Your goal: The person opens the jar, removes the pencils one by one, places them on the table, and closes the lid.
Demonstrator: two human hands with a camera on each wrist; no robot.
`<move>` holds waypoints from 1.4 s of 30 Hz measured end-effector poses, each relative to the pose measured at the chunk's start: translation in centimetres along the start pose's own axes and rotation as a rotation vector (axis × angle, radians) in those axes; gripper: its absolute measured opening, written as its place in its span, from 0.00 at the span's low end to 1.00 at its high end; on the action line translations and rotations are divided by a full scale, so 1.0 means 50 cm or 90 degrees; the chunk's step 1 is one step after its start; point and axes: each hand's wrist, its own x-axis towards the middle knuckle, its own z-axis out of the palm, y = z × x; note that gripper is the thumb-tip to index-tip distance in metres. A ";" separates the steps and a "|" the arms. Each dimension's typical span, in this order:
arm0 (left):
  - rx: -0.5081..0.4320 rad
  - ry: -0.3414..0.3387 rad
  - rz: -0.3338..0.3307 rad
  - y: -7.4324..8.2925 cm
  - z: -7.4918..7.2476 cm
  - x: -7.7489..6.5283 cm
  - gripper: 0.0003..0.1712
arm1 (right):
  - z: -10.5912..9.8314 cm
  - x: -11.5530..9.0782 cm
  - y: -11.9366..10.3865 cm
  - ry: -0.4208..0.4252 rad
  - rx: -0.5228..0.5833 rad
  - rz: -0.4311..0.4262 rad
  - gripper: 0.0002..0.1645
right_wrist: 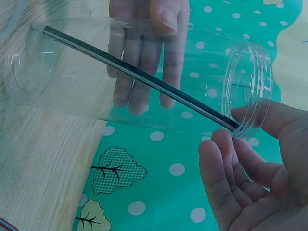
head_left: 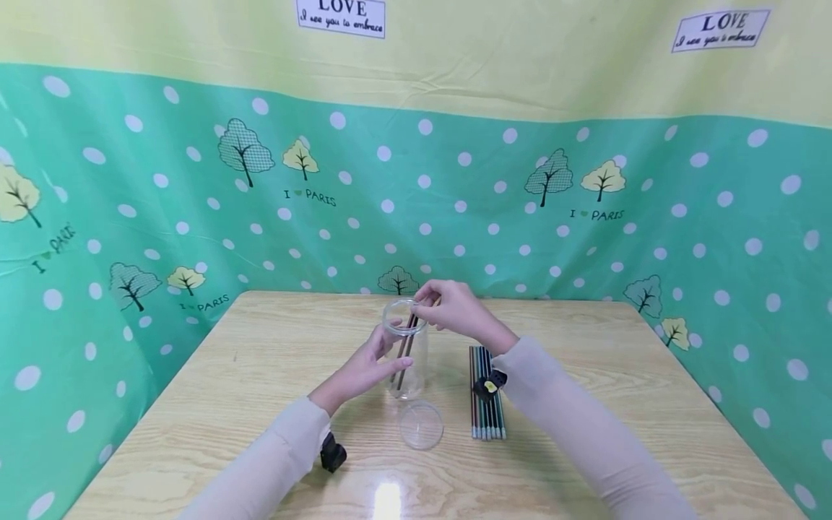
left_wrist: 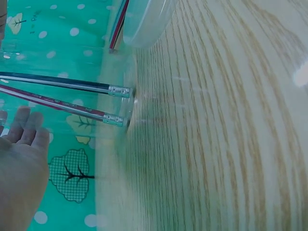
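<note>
"What has your left grip (head_left: 367, 365) got?"

"The jar (head_left: 419, 359). My thumb is on its near side and my fingers go round behind, showing through the clear wall. It stands upright on the counter (head_left: 292, 339)."

"And your right grip (head_left: 451, 307)?"

"Up at the jar's rim (right_wrist: 264, 72), thumb and fingertips close together by the upper ends of two pencils (left_wrist: 57, 83). I cannot tell whether I am pinching a pencil there."

"How do those two sit?"

"Inside the jar, leaning, eraser ends at the bottom."

"What else is near you?"

"The lid (head_left: 421, 426) lies flat just on my side of the jar. To the right, apart from it, a row of pencils (head_left: 487, 422) lies side by side, erasers toward me. The black camera (head_left: 484, 388) at my right wrist hides part of that row. A dotted green cloth (head_left: 312, 249) hangs behind."
</note>
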 end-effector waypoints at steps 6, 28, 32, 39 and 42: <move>-0.019 0.009 -0.002 0.001 0.000 0.000 0.47 | 0.005 0.001 -0.001 0.009 0.012 0.004 0.12; 0.005 0.069 -0.045 0.011 0.013 0.003 0.49 | 0.016 -0.011 0.001 0.049 0.018 -0.013 0.10; 0.000 0.068 -0.052 0.012 0.014 0.002 0.49 | 0.018 -0.009 0.003 0.058 0.002 -0.030 0.09; -0.002 0.054 -0.036 0.011 0.013 0.005 0.48 | 0.015 -0.012 0.001 0.073 -0.045 -0.067 0.09; -0.010 0.049 -0.032 0.011 0.014 0.005 0.47 | 0.013 -0.014 0.001 0.076 -0.055 -0.072 0.09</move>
